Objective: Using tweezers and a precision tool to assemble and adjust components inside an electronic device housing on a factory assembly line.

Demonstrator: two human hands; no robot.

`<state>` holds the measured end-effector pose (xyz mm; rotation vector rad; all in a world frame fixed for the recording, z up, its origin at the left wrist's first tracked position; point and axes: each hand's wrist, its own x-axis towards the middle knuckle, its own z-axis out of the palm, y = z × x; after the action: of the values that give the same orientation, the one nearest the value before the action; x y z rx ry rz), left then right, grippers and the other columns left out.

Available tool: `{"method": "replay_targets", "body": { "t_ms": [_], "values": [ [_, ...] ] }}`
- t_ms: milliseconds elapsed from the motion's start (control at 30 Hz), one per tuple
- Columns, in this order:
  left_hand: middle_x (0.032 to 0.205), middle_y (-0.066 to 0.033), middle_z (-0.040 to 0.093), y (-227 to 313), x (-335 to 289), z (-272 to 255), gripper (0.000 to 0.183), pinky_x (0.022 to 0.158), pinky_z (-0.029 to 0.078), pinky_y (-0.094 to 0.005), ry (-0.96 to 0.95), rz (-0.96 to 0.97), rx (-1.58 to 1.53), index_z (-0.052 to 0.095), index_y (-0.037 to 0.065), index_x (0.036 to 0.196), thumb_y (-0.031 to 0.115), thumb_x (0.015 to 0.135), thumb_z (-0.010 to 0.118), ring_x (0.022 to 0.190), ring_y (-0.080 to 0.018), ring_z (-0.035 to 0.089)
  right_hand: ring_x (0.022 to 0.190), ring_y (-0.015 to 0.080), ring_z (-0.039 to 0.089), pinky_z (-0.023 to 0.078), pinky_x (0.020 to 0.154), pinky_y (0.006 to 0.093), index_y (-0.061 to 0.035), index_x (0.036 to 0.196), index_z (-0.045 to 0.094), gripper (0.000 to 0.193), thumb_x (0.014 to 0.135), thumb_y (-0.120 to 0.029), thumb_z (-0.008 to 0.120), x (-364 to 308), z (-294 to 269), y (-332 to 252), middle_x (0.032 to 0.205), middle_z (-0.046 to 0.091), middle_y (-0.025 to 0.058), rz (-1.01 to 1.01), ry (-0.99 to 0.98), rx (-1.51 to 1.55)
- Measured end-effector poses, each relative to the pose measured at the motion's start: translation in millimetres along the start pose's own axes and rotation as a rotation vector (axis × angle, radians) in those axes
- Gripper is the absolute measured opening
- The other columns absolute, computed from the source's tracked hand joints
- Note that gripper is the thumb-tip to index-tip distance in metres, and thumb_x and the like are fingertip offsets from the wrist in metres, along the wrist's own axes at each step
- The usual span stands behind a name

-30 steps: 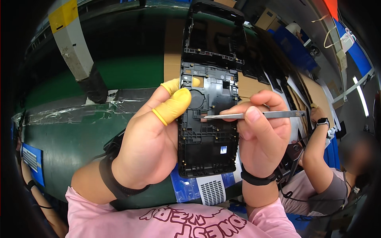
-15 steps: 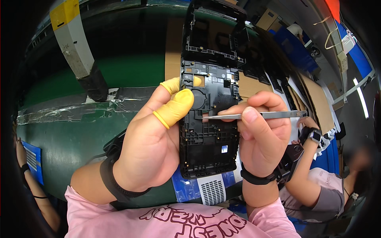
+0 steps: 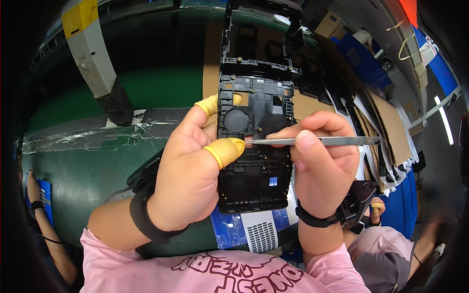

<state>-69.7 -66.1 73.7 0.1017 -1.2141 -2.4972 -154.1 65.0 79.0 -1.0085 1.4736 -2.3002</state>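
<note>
Black housing (image 3: 256,171): it is held before the chest, above the green table (image 3: 93,171), with the ribbed inner side facing up to the camera.
Left hand (image 3: 183,178): grasps the housing by its left edge, thumb on the front; the fingers behind are mostly hidden.
Right hand (image 3: 325,166): pinches the metal tweezers (image 3: 337,141) between thumb and fingers.
Tweezer tips: they lie beside the left thumb's yellow finger cover (image 3: 225,152); whether they grip something, I cannot tell.
Upper black frame (image 3: 264,63): cut by the top border; its joint with the housing is unclear.
Blue box (image 3: 359,56): far at upper right, its contents not readable.
</note>
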Motion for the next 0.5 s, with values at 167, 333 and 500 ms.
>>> {"method": "replay_targets", "body": {
  "t_ms": [167, 333, 500],
  "values": [
    [0.101, -0.0114, 0.054, -12, 47, -19, 0.041, 0.075, 0.049, -0.0276, 0.027, 0.066, 0.078, 0.038, -0.001, 0.117, -0.004, 0.076, 0.042, 0.086, -0.0149, 0.056, 0.05, 0.0103, 0.046, 0.038, 0.048, 0.0188, 0.002, 0.095, 0.049, 0.016, 0.082, -0.007, 0.05, -2, -27, -11, 0.084, 0.06, 0.0246, -0.129, 0.209, 0.207],
    [0.098, -0.0154, 0.052, -11, 182, -120, 0.055, 0.067, 0.048, -0.0316, 0.519, 0.207, 0.686, 0.024, -0.002, 0.127, 0.001, 0.076, 0.044, 0.077, -0.021, 0.054, 0.053, 0.0117, 0.049, 0.038, 0.047, 0.0183, 0.002, 0.094, 0.049, 0.014, 0.083, -0.006, 0.051, -18, -47, -16, 0.082, 0.06, 0.0234, -0.067, 0.342, 0.144],
    [0.125, -0.0211, 0.032, -38, 209, -140, 0.054, 0.09, 0.035, -0.0449, 1.006, 0.486, 1.837, 0.038, 0.004, 0.122, 0.014, 0.072, 0.058, 0.113, -0.037, 0.037, 0.07, 0.0174, 0.06, 0.049, 0.057, 0.0218, 0.0048, 0.093, 0.052, 0.014, 0.081, -0.003, 0.053, -44, -85, -8, 0.09, 0.059, 0.0208, 0.058, 0.38, 0.038]
  ]
}}
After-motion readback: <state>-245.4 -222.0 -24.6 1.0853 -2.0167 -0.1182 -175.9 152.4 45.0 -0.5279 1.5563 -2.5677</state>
